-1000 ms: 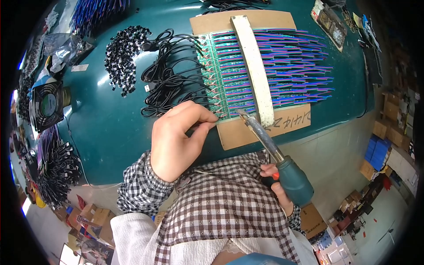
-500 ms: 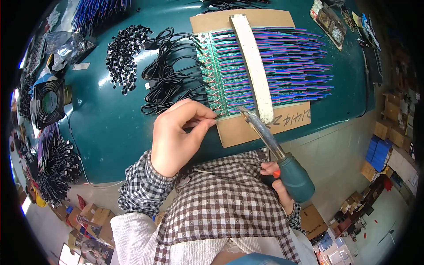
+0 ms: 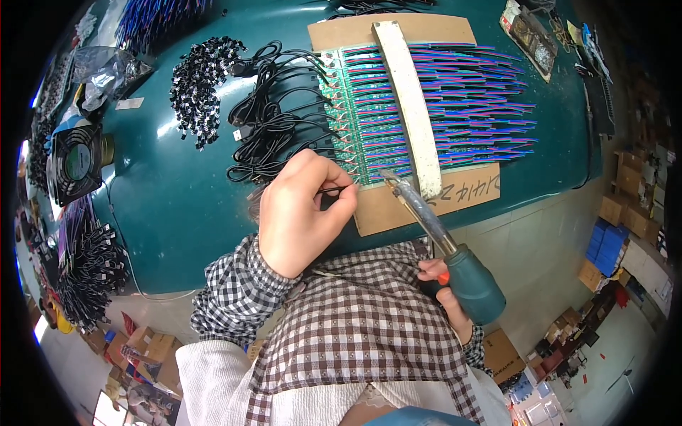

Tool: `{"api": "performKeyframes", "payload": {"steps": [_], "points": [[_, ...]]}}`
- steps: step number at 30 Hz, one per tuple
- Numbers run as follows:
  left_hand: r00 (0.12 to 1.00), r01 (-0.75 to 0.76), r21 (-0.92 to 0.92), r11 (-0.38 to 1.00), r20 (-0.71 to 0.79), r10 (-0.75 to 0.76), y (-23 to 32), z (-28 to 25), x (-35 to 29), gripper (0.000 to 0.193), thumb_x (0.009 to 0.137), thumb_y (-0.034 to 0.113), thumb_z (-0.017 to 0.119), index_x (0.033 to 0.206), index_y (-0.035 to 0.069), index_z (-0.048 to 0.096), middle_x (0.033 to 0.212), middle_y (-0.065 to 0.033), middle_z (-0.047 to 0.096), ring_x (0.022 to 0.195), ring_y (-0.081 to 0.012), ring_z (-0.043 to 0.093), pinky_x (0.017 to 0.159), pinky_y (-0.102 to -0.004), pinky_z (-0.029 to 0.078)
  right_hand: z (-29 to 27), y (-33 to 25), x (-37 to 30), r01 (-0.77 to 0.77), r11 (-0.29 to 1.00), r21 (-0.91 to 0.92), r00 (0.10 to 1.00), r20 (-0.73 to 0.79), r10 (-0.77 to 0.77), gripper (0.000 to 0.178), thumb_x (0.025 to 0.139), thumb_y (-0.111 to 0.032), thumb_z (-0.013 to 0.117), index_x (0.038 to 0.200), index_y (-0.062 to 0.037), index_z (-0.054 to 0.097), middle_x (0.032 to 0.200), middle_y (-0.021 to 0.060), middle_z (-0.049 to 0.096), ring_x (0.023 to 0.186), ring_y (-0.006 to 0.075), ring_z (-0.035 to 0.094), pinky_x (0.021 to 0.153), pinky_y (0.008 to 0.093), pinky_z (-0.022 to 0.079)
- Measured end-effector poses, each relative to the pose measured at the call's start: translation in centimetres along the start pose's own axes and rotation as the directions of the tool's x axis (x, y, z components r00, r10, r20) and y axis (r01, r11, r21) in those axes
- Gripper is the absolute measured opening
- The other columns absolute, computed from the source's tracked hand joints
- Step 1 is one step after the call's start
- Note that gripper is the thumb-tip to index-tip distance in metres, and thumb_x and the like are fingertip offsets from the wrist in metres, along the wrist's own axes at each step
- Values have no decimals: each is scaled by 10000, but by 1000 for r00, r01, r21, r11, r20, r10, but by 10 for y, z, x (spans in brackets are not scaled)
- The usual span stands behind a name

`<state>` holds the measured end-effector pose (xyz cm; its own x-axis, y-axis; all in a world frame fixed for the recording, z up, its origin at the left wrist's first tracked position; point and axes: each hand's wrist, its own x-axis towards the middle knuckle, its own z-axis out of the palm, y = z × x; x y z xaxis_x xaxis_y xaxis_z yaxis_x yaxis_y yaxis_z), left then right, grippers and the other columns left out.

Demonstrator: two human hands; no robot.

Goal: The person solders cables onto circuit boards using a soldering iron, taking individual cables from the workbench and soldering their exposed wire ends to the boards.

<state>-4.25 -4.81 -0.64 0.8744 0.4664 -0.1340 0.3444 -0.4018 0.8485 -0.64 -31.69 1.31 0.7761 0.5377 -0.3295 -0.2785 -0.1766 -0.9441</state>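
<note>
Between the thumb and forefinger of my left hand is the end of a thin black cable, at the near left corner of the green circuit board panel. My right hand grips a soldering iron with a dark green handle. Its tip lies over the panel's near edge, just left of the pale bar. Black USB cables run to the panel's left side. Rows of blue, red and black wires fan out to the right from under the bar.
Cardboard lies under the panel on the green table. A heap of small black connectors sits left of the cables. A small fan stands at the left edge. Far right is a solder-stained tray.
My left hand has shifted slightly right and up with the black cable end, which now shows more clearly between the fingers. The soldering iron has hardly moved.
</note>
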Motion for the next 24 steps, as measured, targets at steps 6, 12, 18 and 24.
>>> {"api": "performKeyframes", "payload": {"steps": [6, 12, 18, 24], "points": [[999, -21, 19, 1000, -29, 21, 1, 1, 0, 108, 754, 31, 722, 811, 32, 631, 794, -60, 590, 672, -184, 622, 592, -307, 502, -2, 0, -1, 22, 995, -99, 999, 30, -19, 304, 821, -174, 801, 1031, 15, 686, 955, 117, 726, 928, 241, 723, 812, 345, 571], [1000, 12, 32, 999, 9, -13, 3, 1, 5, 109, 742, 38, 719, 790, 37, 621, 772, -59, 568, 660, -182, 609, 597, -309, 506, -3, 2, -5, -6, 983, -182, 1000, 25, 11, 256, 795, -159, 800, 983, -21, 695, 924, 90, 742, 869, 207, 719, 778, 316, 550], [999, 33, 32, 999, 16, -34, 2, -1, 4, 107, 736, 47, 720, 780, 42, 623, 764, -60, 563, 647, -181, 597, 598, -311, 506, -2, 0, -1, 54, 960, -276, 998, 51, -42, 223, 761, -127, 804, 937, -35, 702, 874, 65, 741, 787, 190, 695, 737, 309, 542], [999, 30, 28, 999, 13, -31, 2, -1, 4, 107, 736, 48, 724, 777, 42, 625, 764, -59, 568, 647, -180, 605, 606, -309, 513, -2, 3, -3, 67, 957, -283, 997, 56, -53, 202, 766, -135, 809, 912, -47, 701, 845, 52, 731, 777, 189, 699, 733, 312, 544]]}}
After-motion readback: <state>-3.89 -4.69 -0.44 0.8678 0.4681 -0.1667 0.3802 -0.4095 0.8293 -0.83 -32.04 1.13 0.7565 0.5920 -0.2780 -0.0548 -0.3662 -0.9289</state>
